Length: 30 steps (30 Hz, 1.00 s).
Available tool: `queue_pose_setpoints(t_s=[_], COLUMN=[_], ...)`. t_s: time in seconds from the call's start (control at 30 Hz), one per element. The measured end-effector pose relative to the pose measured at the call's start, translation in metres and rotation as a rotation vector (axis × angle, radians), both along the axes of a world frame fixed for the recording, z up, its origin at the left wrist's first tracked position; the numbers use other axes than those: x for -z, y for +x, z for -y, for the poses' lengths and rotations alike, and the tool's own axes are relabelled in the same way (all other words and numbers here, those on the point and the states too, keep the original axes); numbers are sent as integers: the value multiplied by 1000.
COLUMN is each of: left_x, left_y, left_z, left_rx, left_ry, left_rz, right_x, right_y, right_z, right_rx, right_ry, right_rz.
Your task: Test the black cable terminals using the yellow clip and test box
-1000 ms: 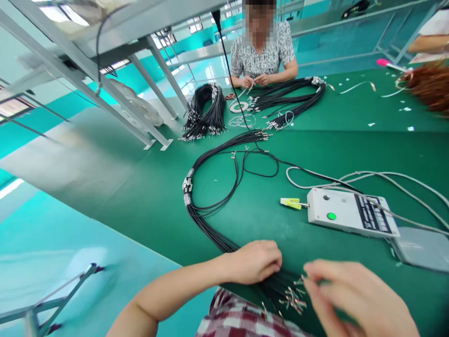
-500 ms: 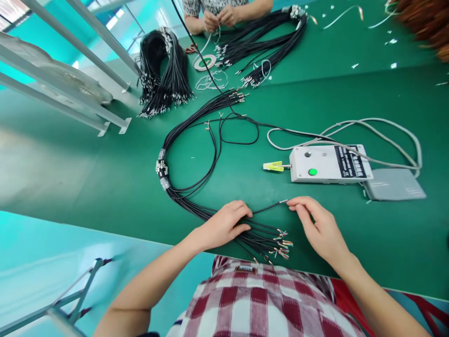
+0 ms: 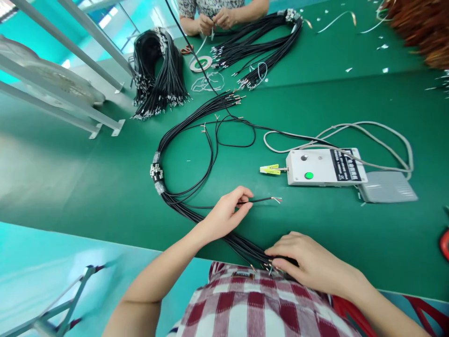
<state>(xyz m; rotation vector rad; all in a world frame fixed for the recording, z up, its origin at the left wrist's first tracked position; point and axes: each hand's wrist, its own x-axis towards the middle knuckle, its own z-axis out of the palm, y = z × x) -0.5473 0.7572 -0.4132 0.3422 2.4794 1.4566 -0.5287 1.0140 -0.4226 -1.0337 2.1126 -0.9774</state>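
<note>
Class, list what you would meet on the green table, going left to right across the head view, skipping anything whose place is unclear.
Upright looped black cable bundle → white roll → yellow clip → white control box → grey pedal.

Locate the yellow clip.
In the head view, the yellow clip lies right of centre on the green table, at the left end of the white box.

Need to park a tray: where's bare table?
Free: green tabletop between gray pad and right hand; also left of the curved black bundle. Crowded: near edge by the right hand, wire ends there; far side around the white reel.
</note>
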Motion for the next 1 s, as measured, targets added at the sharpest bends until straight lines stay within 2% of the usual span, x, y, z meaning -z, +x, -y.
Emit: queue_pose_setpoints(t_s=[0.07, 0.17, 0.23, 0.3, 0.43, 0.53, 0.63, 0.77, 0.93, 1.0], left_x=[-2, -4, -3, 0, 8, 9, 7, 9, 17, 16], left_y=[-9, -19, -23, -25, -24, -23, -24, -24, -21, -22], left_z=[-16, -35, -40, -41, -39, -40, -41, -44, -50, -51], left_rx=[66, 122, 113, 44, -126, -184, -212, -225, -322, -312], left_ry=[22, 39, 39, 62, 234, 382, 466, 495, 579, 599], left_rz=[-11, -63, -93, -80, 92, 246, 329, 310, 198, 206], right_x=[-3, -1, 2, 4, 7, 7, 8, 10, 15, 17], right_y=[-8, -28, -39, -44, -45, -46, -48, -49, -49, -49], right_z=[-2, -3, -1, 6, 24, 34, 39, 44, 56, 60], right_rx=[118, 463, 631, 722, 770, 812, 843, 868, 943, 960], right_ry=[-4, -75, -164, -264, -417, -473, -493, -545, -592, -605], right_rz=[-24, -51, 11, 79, 150, 193, 239, 325, 550, 610])
